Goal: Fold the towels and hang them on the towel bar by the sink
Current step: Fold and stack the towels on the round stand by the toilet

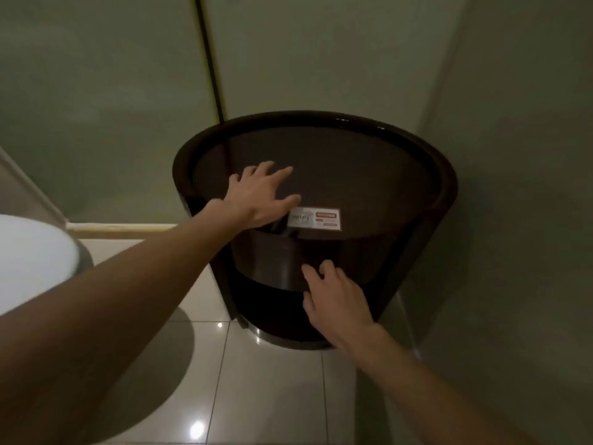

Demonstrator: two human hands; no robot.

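No towel and no towel bar show in this view. A dark brown round side table (417, 146) with a raised rim stands in the corner. My left hand (261, 195) hovers flat over its top with fingers spread, holding nothing. My right hand (333, 300) is lower, in front of the table's curved front, fingers apart and empty, near its lower shelf opening. A white and red WiFi card (316, 218) lies on the tabletop just right of my left thumb.
Pale walls close in behind and to the right of the table. A dark vertical strip (210, 59) runs down the back wall. A white rounded fixture (29, 252) sits at the left edge. Glossy light floor tiles (272, 396) lie below.
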